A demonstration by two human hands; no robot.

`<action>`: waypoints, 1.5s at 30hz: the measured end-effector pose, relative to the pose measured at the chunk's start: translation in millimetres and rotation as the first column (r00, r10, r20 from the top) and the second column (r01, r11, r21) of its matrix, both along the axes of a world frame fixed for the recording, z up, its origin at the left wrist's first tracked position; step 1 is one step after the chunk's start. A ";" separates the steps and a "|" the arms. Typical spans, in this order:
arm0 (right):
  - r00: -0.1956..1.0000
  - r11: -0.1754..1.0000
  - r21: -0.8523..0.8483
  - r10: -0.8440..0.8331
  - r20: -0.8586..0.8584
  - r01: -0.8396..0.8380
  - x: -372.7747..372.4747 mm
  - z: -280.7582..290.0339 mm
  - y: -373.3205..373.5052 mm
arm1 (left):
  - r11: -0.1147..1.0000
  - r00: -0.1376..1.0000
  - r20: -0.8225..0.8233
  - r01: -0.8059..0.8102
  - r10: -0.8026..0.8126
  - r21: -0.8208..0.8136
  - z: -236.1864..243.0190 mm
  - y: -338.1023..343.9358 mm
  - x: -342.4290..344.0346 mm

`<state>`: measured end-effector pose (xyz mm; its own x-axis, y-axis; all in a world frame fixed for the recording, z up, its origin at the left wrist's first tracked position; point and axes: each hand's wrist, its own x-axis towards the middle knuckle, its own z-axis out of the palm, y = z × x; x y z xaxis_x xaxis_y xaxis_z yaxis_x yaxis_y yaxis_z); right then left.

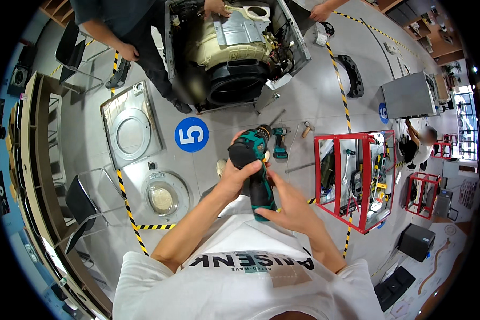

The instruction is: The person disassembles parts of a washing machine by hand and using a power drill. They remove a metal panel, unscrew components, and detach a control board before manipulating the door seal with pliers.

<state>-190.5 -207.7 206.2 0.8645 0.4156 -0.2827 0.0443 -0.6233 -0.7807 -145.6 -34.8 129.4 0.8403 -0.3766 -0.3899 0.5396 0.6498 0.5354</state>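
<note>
I hold a teal and black cordless drill upright in front of my chest, with a long bit reaching away from me. My left hand is closed around its body near the top. My right hand grips it lower, at the handle and battery end. Beyond it on the floor lie a second teal drill and a hammer. Ahead stands an opened washing machine with a black rubber door seal, and two co-workers' hands at it.
A metal front panel and round door lie at left beside chairs and shelving. A red-framed tool cart stands right. A person works by a grey appliance. Yellow-black tape marks the floor.
</note>
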 end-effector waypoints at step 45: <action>-0.180 -0.355 0.576 -0.923 -0.340 0.736 16.3 -132.0 -283.6 | 0.593 0.918 -0.208 0.378 -0.336 0.711 -126.4 2.0 81.5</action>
